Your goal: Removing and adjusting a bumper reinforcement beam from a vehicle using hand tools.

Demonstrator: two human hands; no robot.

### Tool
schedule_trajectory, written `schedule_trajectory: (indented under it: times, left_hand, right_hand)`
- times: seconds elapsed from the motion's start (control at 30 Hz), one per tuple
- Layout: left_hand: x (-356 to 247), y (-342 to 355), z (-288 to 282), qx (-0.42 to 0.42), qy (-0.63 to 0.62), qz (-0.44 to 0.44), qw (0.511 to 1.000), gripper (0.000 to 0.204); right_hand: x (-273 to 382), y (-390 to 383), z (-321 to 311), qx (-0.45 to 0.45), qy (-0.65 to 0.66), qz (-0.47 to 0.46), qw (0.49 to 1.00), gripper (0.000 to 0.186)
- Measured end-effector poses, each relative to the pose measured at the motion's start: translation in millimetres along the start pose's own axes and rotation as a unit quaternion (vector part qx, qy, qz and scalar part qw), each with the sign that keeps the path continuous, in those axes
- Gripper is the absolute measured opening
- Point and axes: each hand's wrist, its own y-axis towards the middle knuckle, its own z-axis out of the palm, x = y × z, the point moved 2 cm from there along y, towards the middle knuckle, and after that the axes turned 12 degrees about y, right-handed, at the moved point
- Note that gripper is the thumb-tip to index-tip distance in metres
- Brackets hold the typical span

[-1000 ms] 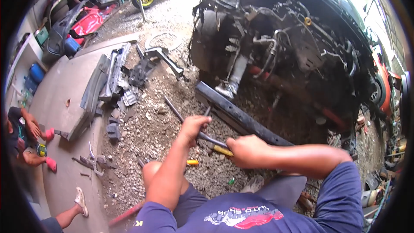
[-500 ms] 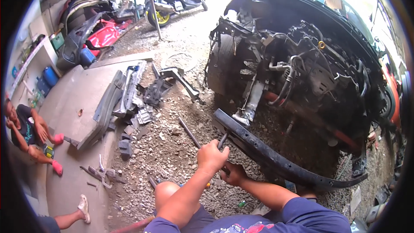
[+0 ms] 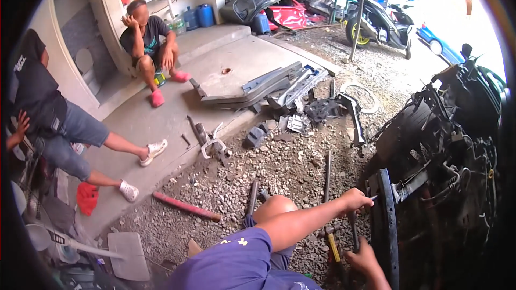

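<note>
My left hand (image 3: 353,200) is closed beside the near face of a long black bumper beam (image 3: 389,231). A thin metal tip sticks out of its fist toward the beam. Below that fist runs a dark metal bar (image 3: 353,231), and my right hand (image 3: 365,260) grips its lower part. How the tip and the bar join is hidden by my fingers. The beam stands in front of the stripped front end of a car (image 3: 441,156), near a metal rail end (image 3: 411,183). On the gravel beside my right hand lies a yellow-handled tool (image 3: 334,246).
A steel pipe (image 3: 328,174) and a red pipe (image 3: 187,207) lie on the gravel. Removed car parts (image 3: 274,86) rest along the concrete edge. One person (image 3: 153,43) sits by the wall; another (image 3: 54,102) is at the left. A scooter (image 3: 376,27) stands behind.
My view has swung left, so the car and beam sit farther right and both people show more fully. Both hands stay on the bar beside the beam.
</note>
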Motion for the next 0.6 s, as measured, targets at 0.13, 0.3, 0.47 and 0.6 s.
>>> schedule_trajectory:
  times: [0.13, 0.3, 0.47, 0.6]
  left_hand:
    - [14, -10, -10, 0.139, -0.276, -0.08, 0.948, 0.032]
    - [0, 13, 8, 0.128, -0.219, -0.043, 0.966, 0.029]
    - [5, 6, -14, 0.028, -0.165, -0.066, 0.984, 0.026]
    - [10, 12, -11, 0.015, -0.11, -0.042, 0.993, 0.021]
  right_hand:
    - [148, -51, -70, 0.076, -0.041, 0.054, 0.995, 0.07]
    - [136, -36, -74, 0.096, -0.237, 0.061, 0.965, 0.058]
    - [121, -25, -60, 0.003, -0.2, 0.023, 0.98, 0.028]
    - [91, -16, -56, 0.02, -0.152, 0.047, 0.987, 0.027]
